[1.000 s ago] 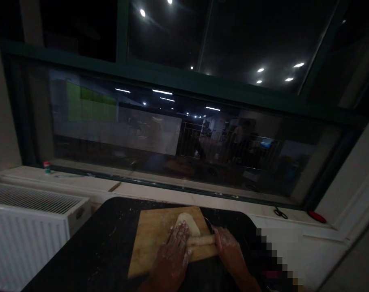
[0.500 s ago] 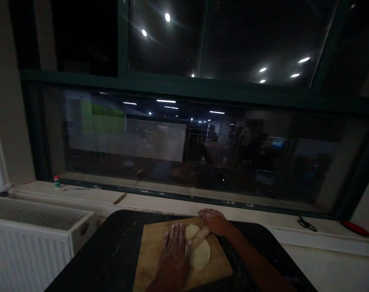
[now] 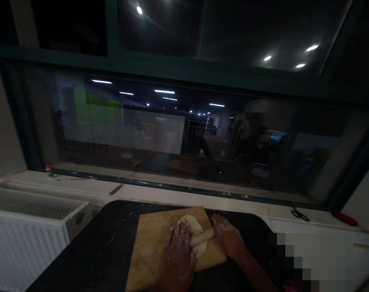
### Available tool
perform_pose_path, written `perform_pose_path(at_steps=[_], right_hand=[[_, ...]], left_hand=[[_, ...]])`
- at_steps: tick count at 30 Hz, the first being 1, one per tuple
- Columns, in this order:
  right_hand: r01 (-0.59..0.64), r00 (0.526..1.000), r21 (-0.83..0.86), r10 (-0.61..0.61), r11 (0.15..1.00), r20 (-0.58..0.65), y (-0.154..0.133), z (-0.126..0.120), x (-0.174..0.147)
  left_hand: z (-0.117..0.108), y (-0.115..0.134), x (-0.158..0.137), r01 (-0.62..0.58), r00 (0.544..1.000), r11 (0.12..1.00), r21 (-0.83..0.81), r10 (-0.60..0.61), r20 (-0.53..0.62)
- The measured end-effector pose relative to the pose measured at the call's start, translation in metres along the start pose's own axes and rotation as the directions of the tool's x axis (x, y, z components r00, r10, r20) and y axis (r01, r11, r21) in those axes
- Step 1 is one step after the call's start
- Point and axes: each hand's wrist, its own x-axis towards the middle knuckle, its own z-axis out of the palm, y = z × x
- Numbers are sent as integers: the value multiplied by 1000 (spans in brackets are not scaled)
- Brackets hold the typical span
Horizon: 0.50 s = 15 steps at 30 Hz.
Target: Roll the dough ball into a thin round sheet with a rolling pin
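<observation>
A light wooden rolling pin (image 3: 203, 237) lies slantwise across a flat, pale round of dough (image 3: 194, 223) on a wooden board (image 3: 149, 239). At the pin's right end is my right hand (image 3: 228, 235), its palm over the end and its fingers pointing forward. My left hand (image 3: 180, 247), dusted with flour, lies flat with fingers stretched out over the left edge of the dough. The pin's left end meets the thumb side of that hand, which hides part of the dough. Flour marks show on both hands.
The board rests on a black table (image 3: 93, 239) speckled with flour. Behind it, a window sill (image 3: 154, 194) carries scissors (image 3: 300, 214), a red-and-black object (image 3: 345, 218) and a small red-capped container (image 3: 49, 171). A white radiator (image 3: 29, 227) stands at left.
My right hand has come nearer and slightly right with the rolling pin, whose angle is now flatter. My left hand has shifted right, further over the dough. The camera view has tilted a little.
</observation>
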Motion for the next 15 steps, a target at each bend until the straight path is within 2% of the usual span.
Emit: perform_pose_path(at_steps=[2,5,8,10,12,15], right_hand=[[-45,999,1,45,999,-26,-1,-3,-15],[-88,996,44,89,995,-12,-4,-9,-11],[-111,994,64,112,992,-18,-8,-13,22],[-118,991,84,123,989,-50,-12,-15,50],[-101,992,109,109,989,-69,-14,-16,77],[-8,998,132,16,991,-60,-13,-15,104]], left_hand=[[-7,3,-4,-43,999,999,5,43,-9],[0,2,-5,-9,1000,1000,-2,9,-1],[23,-8,0,80,997,997,-20,-80,-24],[38,-19,4,98,995,995,-13,-99,-22],[48,-32,7,74,997,997,16,-74,37],[57,-46,7,30,986,997,70,-41,160]])
